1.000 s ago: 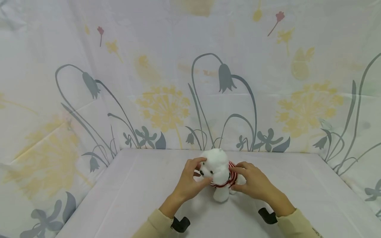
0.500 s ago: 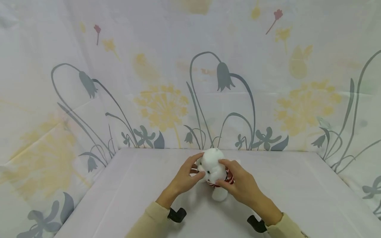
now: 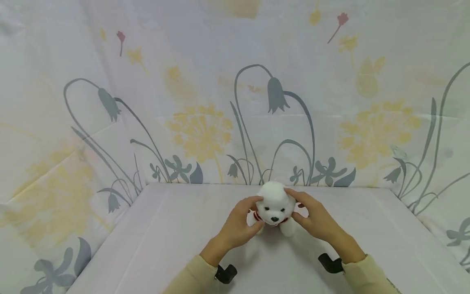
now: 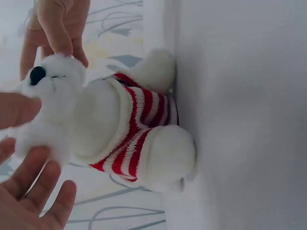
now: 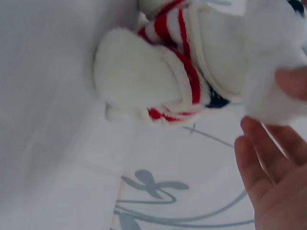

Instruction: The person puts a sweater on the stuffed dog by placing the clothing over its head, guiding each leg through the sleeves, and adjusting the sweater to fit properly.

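A white plush dog (image 3: 275, 200) in a red-and-white striped knit top stands on the table, facing the head camera. My left hand (image 3: 240, 222) holds one side of its head, with the thumb at the cheek and fingers behind. On the other side my right hand (image 3: 316, 216) holds the head the same way, thumb in front. In the left wrist view, the striped top (image 4: 132, 129) and forelegs show below the head, and the paws rest on the table. The right wrist view shows a dark blue patch (image 5: 216, 99) at the collar.
A white-covered table (image 3: 176, 228) lies beneath the dog. Behind it hangs a pale cloth (image 3: 220, 61) printed with grey and yellow flowers. Black mounts sit at the left wrist (image 3: 225, 274) and right wrist (image 3: 330, 263).
The plush dog has turned from facing left to facing the camera. My right hand has moved from its body to its head, and both hands have shifted right since half a second ago.
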The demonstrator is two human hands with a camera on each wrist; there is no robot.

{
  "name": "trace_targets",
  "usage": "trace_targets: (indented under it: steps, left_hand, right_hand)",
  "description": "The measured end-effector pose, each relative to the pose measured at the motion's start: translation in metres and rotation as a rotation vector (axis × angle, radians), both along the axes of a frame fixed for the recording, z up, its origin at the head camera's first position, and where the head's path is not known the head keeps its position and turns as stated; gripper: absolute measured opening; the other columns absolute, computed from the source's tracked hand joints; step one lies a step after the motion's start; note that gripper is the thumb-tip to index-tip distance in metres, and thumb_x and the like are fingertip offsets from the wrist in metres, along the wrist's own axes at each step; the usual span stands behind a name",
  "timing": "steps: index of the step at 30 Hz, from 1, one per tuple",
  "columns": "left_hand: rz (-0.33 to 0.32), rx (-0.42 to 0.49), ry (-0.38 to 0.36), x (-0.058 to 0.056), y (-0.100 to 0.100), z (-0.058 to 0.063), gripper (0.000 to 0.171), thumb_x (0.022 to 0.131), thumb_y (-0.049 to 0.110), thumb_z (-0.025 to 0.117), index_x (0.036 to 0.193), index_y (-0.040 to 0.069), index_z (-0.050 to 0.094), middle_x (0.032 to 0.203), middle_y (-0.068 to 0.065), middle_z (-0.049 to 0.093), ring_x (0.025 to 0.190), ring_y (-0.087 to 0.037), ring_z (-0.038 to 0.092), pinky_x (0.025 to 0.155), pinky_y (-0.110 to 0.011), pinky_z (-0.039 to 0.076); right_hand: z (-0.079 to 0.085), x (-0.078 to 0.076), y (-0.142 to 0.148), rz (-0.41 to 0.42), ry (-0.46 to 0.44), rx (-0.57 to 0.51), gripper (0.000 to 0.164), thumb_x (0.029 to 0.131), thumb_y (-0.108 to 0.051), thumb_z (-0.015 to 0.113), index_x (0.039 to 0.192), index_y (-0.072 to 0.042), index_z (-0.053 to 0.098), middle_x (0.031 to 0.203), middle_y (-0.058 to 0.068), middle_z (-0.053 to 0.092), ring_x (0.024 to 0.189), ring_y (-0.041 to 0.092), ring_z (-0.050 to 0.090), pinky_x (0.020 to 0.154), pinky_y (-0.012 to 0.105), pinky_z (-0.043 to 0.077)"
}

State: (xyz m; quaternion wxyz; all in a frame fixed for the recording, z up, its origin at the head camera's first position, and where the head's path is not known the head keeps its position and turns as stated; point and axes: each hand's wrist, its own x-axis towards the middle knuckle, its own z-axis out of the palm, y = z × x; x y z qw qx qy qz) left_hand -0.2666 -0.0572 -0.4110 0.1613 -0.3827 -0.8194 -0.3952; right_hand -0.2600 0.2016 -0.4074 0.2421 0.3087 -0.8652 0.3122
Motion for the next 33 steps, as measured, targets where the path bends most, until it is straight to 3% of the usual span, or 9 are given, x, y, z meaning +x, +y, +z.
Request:
trace_targets:
  steps: [2, 4, 7, 10, 17, 21, 28, 33]
  left_hand:
    - [0.049, 0.017, 0.023, -0.004, 0.001, 0.001, 0.063, 0.080, 0.010, 0.074, 0.136, 0.009, 0.045, 0.112, -0.010, 0.053, 0.099, -0.025, 0.052, 0.083, -0.039, 0.048]
    - [0.078, 0.021, 0.001, -0.009, 0.002, 0.002, 0.072, 0.077, 0.010, 0.077, 0.140, 0.014, 0.042, 0.116, -0.011, 0.048, 0.104, -0.025, 0.050, 0.083, -0.038, 0.048]
    - [0.065, -0.025, -0.042, -0.013, 0.005, 0.003, 0.084, 0.077, 0.012, 0.079, 0.147, 0.022, 0.033, 0.130, -0.011, 0.041, 0.115, -0.025, 0.048, 0.088, -0.038, 0.048]
    - [0.052, -0.066, -0.030, -0.013, 0.010, 0.001, 0.089, 0.078, 0.011, 0.078, 0.149, 0.025, 0.028, 0.134, -0.009, 0.039, 0.118, -0.023, 0.049, 0.092, -0.037, 0.047]
    - [0.092, -0.039, 0.031, -0.007, 0.021, -0.005, 0.089, 0.076, 0.006, 0.079, 0.148, 0.020, 0.029, 0.130, -0.011, 0.042, 0.114, -0.024, 0.053, 0.091, -0.037, 0.048]
    - [0.112, -0.033, 0.043, -0.010, 0.021, -0.005, 0.090, 0.074, 0.006, 0.079, 0.148, 0.021, 0.029, 0.129, -0.010, 0.043, 0.113, -0.023, 0.053, 0.091, -0.037, 0.048]
    - [0.121, -0.059, 0.029, -0.009, 0.017, -0.009, 0.089, 0.078, 0.011, 0.077, 0.150, 0.021, 0.026, 0.131, -0.010, 0.042, 0.114, -0.022, 0.052, 0.092, -0.037, 0.047]
    - [0.174, -0.121, 0.041, -0.001, 0.002, -0.017, 0.087, 0.081, 0.024, 0.076, 0.150, 0.021, 0.023, 0.134, -0.008, 0.040, 0.119, -0.020, 0.049, 0.093, -0.039, 0.047]
  right_hand:
    - [0.000, 0.000, 0.002, 0.020, -0.023, 0.005, 0.075, 0.076, -0.002, 0.076, 0.142, -0.011, 0.043, 0.129, 0.007, 0.054, 0.105, 0.021, 0.056, 0.080, 0.045, 0.050]
    - [-0.001, 0.000, 0.000, 0.021, -0.046, 0.014, 0.080, 0.074, -0.011, 0.081, 0.144, -0.015, 0.041, 0.129, 0.003, 0.053, 0.103, 0.017, 0.055, 0.081, 0.045, 0.049]
    - [-0.004, 0.000, -0.004, 0.008, -0.045, 0.022, 0.087, 0.072, -0.019, 0.085, 0.145, -0.017, 0.038, 0.129, 0.002, 0.052, 0.098, 0.014, 0.055, 0.079, 0.042, 0.050]
    - [-0.008, -0.001, -0.007, 0.009, -0.023, 0.015, 0.088, 0.072, -0.017, 0.084, 0.145, -0.016, 0.037, 0.130, 0.004, 0.052, 0.096, 0.014, 0.055, 0.077, 0.039, 0.051]
    - [-0.013, -0.004, -0.006, -0.012, -0.055, -0.009, 0.087, 0.072, -0.013, 0.083, 0.146, -0.019, 0.037, 0.134, 0.007, 0.052, 0.095, 0.016, 0.056, 0.077, 0.035, 0.050]
    - [-0.013, -0.006, -0.006, -0.008, -0.090, -0.015, 0.086, 0.076, -0.015, 0.080, 0.148, -0.019, 0.034, 0.137, 0.009, 0.050, 0.097, 0.018, 0.057, 0.078, 0.036, 0.050]
    - [-0.013, -0.003, -0.008, -0.028, -0.129, 0.007, 0.087, 0.078, -0.019, 0.079, 0.150, -0.023, 0.031, 0.137, 0.007, 0.049, 0.094, 0.016, 0.055, 0.078, 0.037, 0.050]
    - [-0.017, 0.003, -0.003, -0.037, -0.118, 0.028, 0.089, 0.078, -0.026, 0.080, 0.150, -0.020, 0.028, 0.138, 0.006, 0.048, 0.099, 0.016, 0.059, 0.081, 0.040, 0.051]
